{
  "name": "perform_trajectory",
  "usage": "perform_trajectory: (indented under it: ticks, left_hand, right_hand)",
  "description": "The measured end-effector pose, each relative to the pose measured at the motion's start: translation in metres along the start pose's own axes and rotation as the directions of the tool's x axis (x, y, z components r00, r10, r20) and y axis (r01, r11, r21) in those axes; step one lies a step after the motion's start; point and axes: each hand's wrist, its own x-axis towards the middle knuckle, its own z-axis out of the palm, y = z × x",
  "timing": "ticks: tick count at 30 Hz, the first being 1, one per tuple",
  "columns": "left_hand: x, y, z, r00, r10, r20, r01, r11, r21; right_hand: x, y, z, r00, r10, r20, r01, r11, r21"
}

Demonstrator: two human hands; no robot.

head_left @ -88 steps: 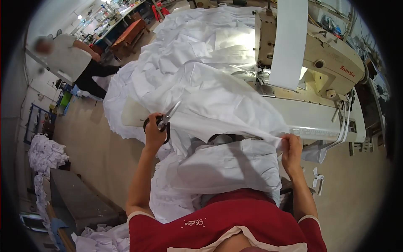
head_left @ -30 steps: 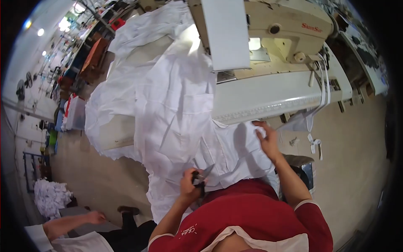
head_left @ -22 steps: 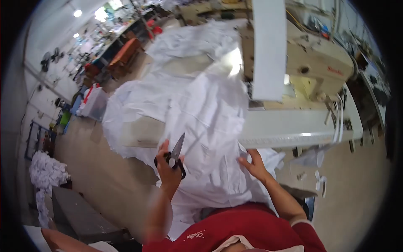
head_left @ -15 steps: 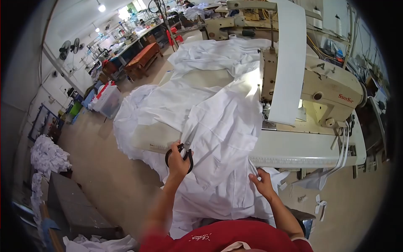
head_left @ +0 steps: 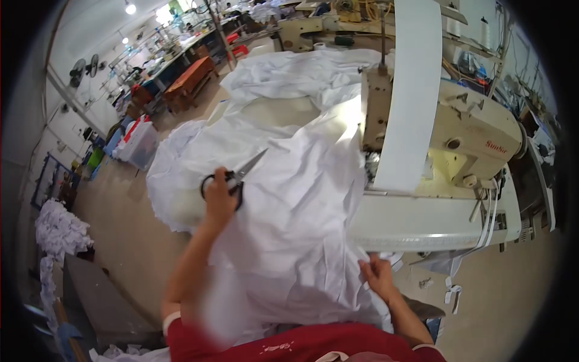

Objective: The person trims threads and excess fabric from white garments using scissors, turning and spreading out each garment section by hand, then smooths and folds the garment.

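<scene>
The left hand [head_left: 221, 202] is closed through the handles of the scissors [head_left: 250, 165], to the left of the sewing machine [head_left: 479, 123], with the blades resting over or just above the white cloth [head_left: 295, 211] and pointing away from the body. The right hand [head_left: 380, 276], nearer the body than the machine, has its thumb and fingers together on the cloth's edge. From there the cloth spreads in loose folds left of the machine, over the worktable [head_left: 422, 222] and down towards the red shirt [head_left: 301, 344]. A long white strip [head_left: 413, 90] hangs in front of the machine's left part. As for progress, the cloth is made up enough to show seam-like lines, but it lies rumpled rather than folded; no cut in progress shows, and how much sewing or trimming is done or left cannot be told. Small scraps [head_left: 452, 292] lie on the floor below the machine.
</scene>
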Motion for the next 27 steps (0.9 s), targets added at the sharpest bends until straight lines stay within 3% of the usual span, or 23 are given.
perform_trajectory:
  ticks: [2,4,5,6,7,8,9,10,11,14,15,16,18,20,21,22,23,24,26,27]
  left_hand:
    - [0.052,-0.022,0.007,0.993,0.109,0.056,-0.115,0.986,0.117]
    - [0.118,-0.057,0.013,0.960,0.272,0.069,-0.280,0.905,0.321]
    - [0.154,-0.079,0.019,0.973,0.223,0.056,-0.226,0.881,0.416]
    - [0.181,-0.067,0.013,0.990,0.132,-0.054,-0.086,0.854,0.513]
    - [0.197,-0.063,0.009,0.969,0.191,-0.158,-0.092,0.870,0.485]
    - [0.203,-0.060,0.010,0.969,0.137,-0.207,-0.042,0.911,0.410]
    - [0.199,-0.054,0.015,0.968,0.094,-0.234,-0.003,0.933,0.361]
    - [0.187,-0.041,0.018,0.955,0.161,-0.250,-0.076,0.945,0.317]
    - [0.163,-0.026,0.022,0.972,0.152,-0.178,-0.114,0.972,0.206]
    - [0.091,0.023,0.025,0.955,0.232,-0.185,-0.240,0.971,-0.021]
    - [0.059,0.036,0.023,0.970,0.211,-0.119,-0.227,0.963,-0.145]
    - [0.026,0.047,0.018,0.981,0.189,-0.033,-0.191,0.944,-0.269]
    - [-0.025,0.059,0.009,0.964,0.125,0.236,-0.037,0.937,-0.346]
    - [-0.041,0.053,0.010,0.938,0.198,0.285,-0.110,0.948,-0.299]
    - [-0.046,0.048,0.012,0.926,0.228,0.301,-0.145,0.950,-0.276]
    - [-0.044,0.035,0.018,0.944,0.218,0.248,-0.080,0.881,-0.467]
    - [-0.045,0.021,0.015,0.956,0.090,0.279,0.016,0.934,-0.356]
    - [-0.047,0.017,0.006,0.953,-0.044,0.301,0.119,0.965,-0.236]
    - [-0.060,0.003,-0.010,0.963,-0.055,0.265,0.112,0.972,-0.208]
    - [-0.066,0.000,-0.015,0.969,-0.056,0.242,0.104,0.976,-0.190]
  right_hand:
    - [-0.003,0.011,0.005,0.999,0.026,0.031,-0.031,0.983,0.180]
    - [-0.004,-0.001,0.000,0.989,0.088,0.122,-0.092,0.995,0.029]
    - [-0.001,-0.002,0.000,0.991,0.004,0.135,0.007,0.997,-0.079]
    - [0.000,-0.002,0.003,0.992,-0.033,0.125,0.046,0.994,-0.100]
    - [0.004,-0.001,0.004,0.990,-0.066,0.124,0.083,0.988,-0.132]
    - [0.001,0.000,0.003,0.988,-0.085,0.127,0.105,0.981,-0.161]
    - [0.003,0.000,-0.001,0.977,0.088,0.192,-0.062,0.989,-0.138]
    - [0.004,0.001,-0.003,0.933,0.254,0.255,-0.231,0.966,-0.119]
    - [0.000,-0.006,-0.007,0.907,0.290,0.305,-0.306,0.952,0.003]
    - [0.016,-0.001,-0.004,0.923,0.186,0.338,-0.266,0.941,0.210]
    - [0.012,0.003,-0.001,0.925,0.156,0.347,-0.253,0.934,0.252]
    - [0.011,0.001,-0.003,0.889,0.237,0.392,-0.353,0.900,0.256]
    - [0.009,-0.023,-0.005,0.884,0.259,0.389,-0.381,0.881,0.280]
    - [0.007,-0.026,-0.010,0.860,0.307,0.408,-0.441,0.850,0.289]
    - [0.002,-0.036,-0.010,0.898,0.229,0.375,-0.390,0.808,0.441]
    - [-0.004,-0.053,-0.009,0.930,0.155,0.333,-0.331,0.745,0.579]
    - [-0.007,-0.066,-0.010,0.957,0.082,0.277,-0.260,0.664,0.701]
    - [-0.013,-0.074,-0.015,0.949,0.105,0.298,-0.286,0.682,0.673]
    - [-0.015,-0.082,-0.023,0.930,0.138,0.340,-0.331,0.717,0.613]
    - [-0.011,-0.065,-0.022,0.915,0.259,0.310,-0.363,0.862,0.354]
